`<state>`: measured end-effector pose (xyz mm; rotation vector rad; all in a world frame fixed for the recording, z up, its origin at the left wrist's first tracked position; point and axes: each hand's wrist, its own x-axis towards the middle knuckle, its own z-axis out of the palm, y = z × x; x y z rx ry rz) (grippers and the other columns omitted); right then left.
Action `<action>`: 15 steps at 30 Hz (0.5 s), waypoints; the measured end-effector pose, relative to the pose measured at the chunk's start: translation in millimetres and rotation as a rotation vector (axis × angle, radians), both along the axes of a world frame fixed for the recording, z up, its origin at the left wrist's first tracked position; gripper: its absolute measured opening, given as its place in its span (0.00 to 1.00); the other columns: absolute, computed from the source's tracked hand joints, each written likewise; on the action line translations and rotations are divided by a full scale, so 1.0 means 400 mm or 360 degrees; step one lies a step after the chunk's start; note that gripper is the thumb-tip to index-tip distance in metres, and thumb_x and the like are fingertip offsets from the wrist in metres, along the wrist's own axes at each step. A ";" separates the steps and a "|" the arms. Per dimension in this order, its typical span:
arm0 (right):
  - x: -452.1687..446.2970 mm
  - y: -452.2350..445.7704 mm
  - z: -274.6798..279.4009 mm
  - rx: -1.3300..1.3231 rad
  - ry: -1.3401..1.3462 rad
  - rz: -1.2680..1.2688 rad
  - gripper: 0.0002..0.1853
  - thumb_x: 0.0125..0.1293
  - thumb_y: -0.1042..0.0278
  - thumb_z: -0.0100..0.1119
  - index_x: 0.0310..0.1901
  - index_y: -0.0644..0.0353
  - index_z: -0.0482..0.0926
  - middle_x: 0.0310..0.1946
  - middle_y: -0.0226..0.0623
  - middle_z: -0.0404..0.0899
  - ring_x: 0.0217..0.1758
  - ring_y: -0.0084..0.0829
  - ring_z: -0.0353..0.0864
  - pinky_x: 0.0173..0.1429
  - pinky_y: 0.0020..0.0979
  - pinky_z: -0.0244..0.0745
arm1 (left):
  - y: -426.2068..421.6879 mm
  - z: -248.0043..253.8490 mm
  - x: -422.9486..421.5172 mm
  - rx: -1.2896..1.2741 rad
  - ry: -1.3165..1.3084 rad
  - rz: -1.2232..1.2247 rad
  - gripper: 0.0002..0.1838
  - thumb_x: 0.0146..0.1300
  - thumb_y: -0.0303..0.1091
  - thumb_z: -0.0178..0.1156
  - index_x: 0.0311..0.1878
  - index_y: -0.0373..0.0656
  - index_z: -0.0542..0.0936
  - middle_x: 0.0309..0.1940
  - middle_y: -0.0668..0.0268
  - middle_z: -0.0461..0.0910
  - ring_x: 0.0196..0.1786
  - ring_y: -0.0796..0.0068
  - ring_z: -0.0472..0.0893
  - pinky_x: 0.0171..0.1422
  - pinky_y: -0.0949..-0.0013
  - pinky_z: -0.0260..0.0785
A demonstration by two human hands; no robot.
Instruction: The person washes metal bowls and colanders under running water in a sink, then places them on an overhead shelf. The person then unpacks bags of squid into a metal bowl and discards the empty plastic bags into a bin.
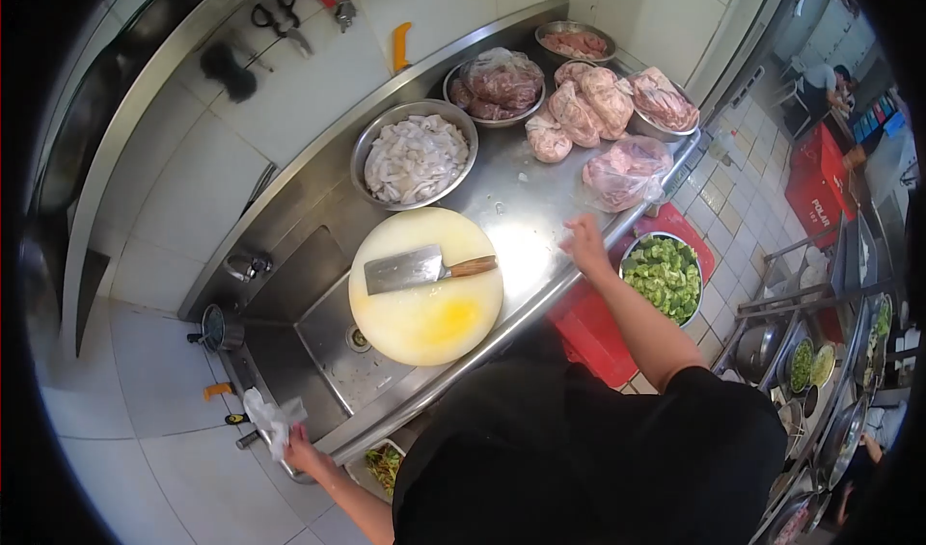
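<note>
My left hand is closed on a crumpled, whitish plastic bag at the sink's lower left corner. My right hand is raised near the counter's front edge with its fingers apart and nothing in them, below a bag of pink meat. Between the hands, a cleaver with a wooden handle lies flat on the round cutting board, which has a yellow stain. Behind the board stands a metal bowl of whitish sliced pieces.
Bagged meat and more bowls fill the counter's far right. A basin of chopped greens stands by a red crate at my right. The sink is at the left. Two people are in the background at the right.
</note>
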<state>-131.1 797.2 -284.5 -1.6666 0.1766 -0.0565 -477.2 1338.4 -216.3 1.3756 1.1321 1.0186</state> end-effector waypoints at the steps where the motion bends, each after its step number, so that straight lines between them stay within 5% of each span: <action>1: -0.045 -0.025 0.005 0.0132 0.0106 -0.0170 0.04 0.65 0.78 0.45 0.40 0.61 0.67 0.39 0.40 0.71 0.30 0.29 0.74 0.35 0.29 0.75 | 0.000 -0.019 -0.058 -0.0016 -0.0017 0.0012 0.16 0.63 0.25 0.56 0.53 0.31 0.73 0.48 0.57 0.77 0.48 0.66 0.80 0.54 0.67 0.75; 6: -0.249 -0.120 -0.188 -0.0395 -0.0022 -0.0173 0.04 0.63 0.77 0.47 0.40 0.59 0.68 0.32 0.39 0.73 0.32 0.31 0.75 0.37 0.31 0.75 | -0.055 -0.168 -0.398 -0.0089 0.0413 0.0156 0.11 0.65 0.30 0.54 0.48 0.36 0.74 0.37 0.64 0.78 0.35 0.75 0.77 0.38 0.72 0.72; 8: -0.350 -0.161 -0.282 -0.1218 -0.0181 -0.0225 0.07 0.62 0.78 0.49 0.41 0.60 0.69 0.35 0.39 0.74 0.39 0.33 0.76 0.44 0.34 0.73 | -0.105 -0.268 -0.553 -0.0134 0.0748 0.0181 0.09 0.65 0.34 0.53 0.45 0.40 0.74 0.31 0.67 0.77 0.29 0.76 0.76 0.30 0.71 0.69; 11: -0.495 -0.163 -0.334 -0.1036 0.0453 -0.0460 0.07 0.61 0.75 0.52 0.41 0.61 0.69 0.35 0.41 0.75 0.42 0.37 0.77 0.50 0.34 0.71 | -0.183 -0.406 -0.759 -0.0313 0.1300 0.0329 0.10 0.65 0.37 0.53 0.45 0.43 0.74 0.29 0.67 0.76 0.27 0.75 0.75 0.27 0.68 0.67; 15: -0.613 -0.143 -0.392 -0.1265 0.0953 -0.0461 0.08 0.61 0.72 0.53 0.42 0.60 0.69 0.35 0.41 0.76 0.38 0.38 0.79 0.46 0.39 0.73 | -0.276 -0.487 -0.947 -0.0662 0.1423 0.0545 0.11 0.65 0.38 0.53 0.46 0.44 0.74 0.30 0.67 0.76 0.28 0.73 0.75 0.29 0.66 0.67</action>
